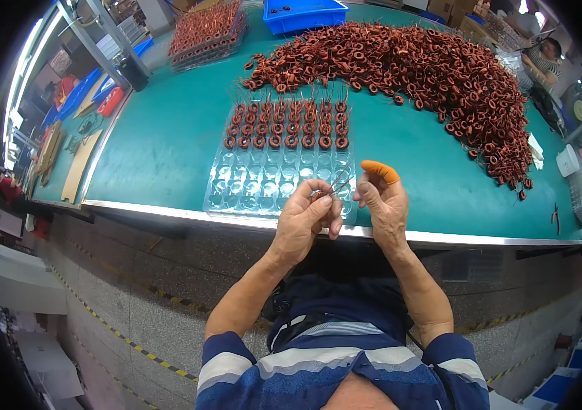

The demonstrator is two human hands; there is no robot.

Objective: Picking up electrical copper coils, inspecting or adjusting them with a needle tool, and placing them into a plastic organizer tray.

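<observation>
My left hand (302,217) pinches a small copper-wound ring coil (320,196) between thumb and fingers, its thin wire leads pointing up and to the right. Close beside the leads is my right hand (388,208), its index finger in an orange finger cot (381,171) raised apart from the thumb; nothing shows in its grip. Both hands hover over the near right corner of a clear plastic tray (240,174). Several rows of ring coils (291,128) fill the tray's far half, leads upward, while its near pockets hold none.
A large heap of loose ring coils (400,61) curves across the far and right table. Behind stand stacked filled trays (205,34) and a blue bin (305,20). Pliers (555,219) lie at the right, near clear trays (580,201). Another person (544,58) sits far right.
</observation>
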